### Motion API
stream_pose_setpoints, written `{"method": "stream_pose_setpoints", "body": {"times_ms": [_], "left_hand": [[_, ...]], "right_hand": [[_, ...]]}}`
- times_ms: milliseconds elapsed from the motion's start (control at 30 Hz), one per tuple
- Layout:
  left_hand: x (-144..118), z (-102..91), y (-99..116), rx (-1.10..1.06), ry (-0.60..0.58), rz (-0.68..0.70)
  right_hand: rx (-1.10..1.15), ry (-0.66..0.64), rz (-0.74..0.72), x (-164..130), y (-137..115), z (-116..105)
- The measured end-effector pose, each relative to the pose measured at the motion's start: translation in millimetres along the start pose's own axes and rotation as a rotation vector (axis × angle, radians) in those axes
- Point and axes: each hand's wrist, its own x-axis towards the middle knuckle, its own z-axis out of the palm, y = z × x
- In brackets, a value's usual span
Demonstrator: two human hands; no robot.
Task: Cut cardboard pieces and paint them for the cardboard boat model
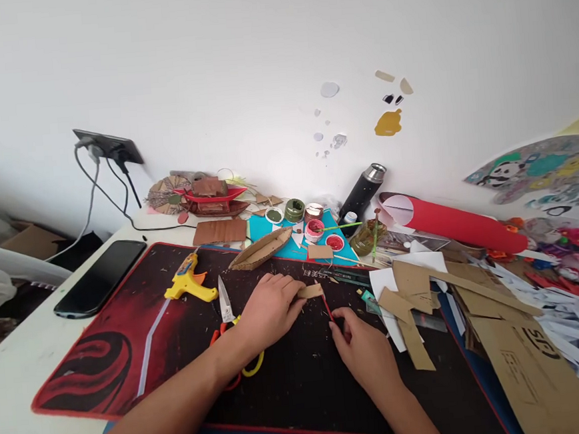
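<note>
On the red-and-black desk mat point(128, 336), which covers most of the counter point(27, 391), both hands work near the mat's middle. Left hand point(269, 309) lies palm down there, its grip pinched together on a small strip of brown cardboard point(310, 291) that sticks out past the fingertips toward the mat's right half. Right hand point(362, 345) sits just right of that strip, its grip closed on a thin red tool point(327, 307), most likely a pen or blade, whose tip rises to meet the strip's lower edge; what kind of tool it is I cannot tell.

Just left of the left hand, scissors point(226, 309) with orange and yellow handles lie on the mat, partly under the wrist. Farther left on the mat rests a yellow glue gun point(188, 284). At the mat's far edge sits a cardboard boat hull point(262, 249), and beyond it small paint pots point(314, 228) stand on a blue sheet point(265, 227). Off the mat's left edge a black phone point(101, 277) lies on the counter. Past the mat's right edge cardboard offcuts point(411, 301) pile up, with a red paper roll point(450, 226) and a black flask point(365, 191) behind them near the wall.
</note>
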Motion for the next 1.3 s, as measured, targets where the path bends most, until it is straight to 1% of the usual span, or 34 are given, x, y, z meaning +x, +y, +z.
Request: {"method": "stream_pose_setpoints", "body": {"times_ms": [133, 200, 300, 367, 467, 633, 700, 800, 900, 1000, 1067, 1133, 1233, 1300], "left_hand": [[-1.6, 4.4, -3.5, -0.066, 0.020, -0.014], [-2.0, 6.0, -5.2, -0.088, 0.029, -0.010], [-2.9, 8.2, -8.0, -0.120, 0.074, -0.006], [-3.5, 9.5, -10.0, -0.143, 0.105, -0.009], [-3.4, 10.7, -13.1, -0.167, 0.150, -0.002], [-1.5, 9.9, -19.8, -0.190, 0.262, 0.009], [-1.1, 9.1, -22.4, -0.181, 0.300, 0.024], [-1.0, 7.9, -25.2, -0.176, 0.329, 0.049], [-1.2, 6.2, -26.0, -0.204, 0.306, 0.042], [-1.3, 3.7, -25.2, -0.303, 0.242, -0.007], [-0.9, 1.2, -24.3, -0.403, 0.185, -0.069], [0.3, -2.2, -23.6, -0.519, 0.118, -0.162], [3.2, -8.0, -23.4, -0.753, -0.001, -0.317], [5.0, -11.2, -23.3, -0.876, -0.043, -0.375]], "right_hand": [[-0.034, 0.042, 0.075, 0.3, 24.5, -10.5], [-0.015, 0.069, 0.102, 1.5, 33.4, -17.1], [0.121, 0.124, 0.155, 4.3, 33.2, -25.0], [0.303, 0.125, 0.204, 7.7, 23.2, -26.5], [0.560, 0.062, 0.241, 18.1, -0.7, -22.6], [0.917, -0.061, 0.247, 50.4, -37.2, -13.0], [1.018, -0.078, 0.268, 63.2, -46.3, -10.7], [1.072, -0.075, 0.268, 74.8, -54.4, -7.5], [1.081, -0.066, 0.271, 76.0, -56.9, -3.7], [1.095, -0.054, 0.283, 71.4, -55.7, -1.7], [1.096, -0.046, 0.277, 68.2, -54.4, -2.2], [1.102, -0.048, 0.261, 66.0, -53.7, -3.7], [1.162, -0.072, 0.255, 64.2, -54.1, -5.5], [1.205, -0.077, 0.254, 63.1, -55.0, -6.1]]}}
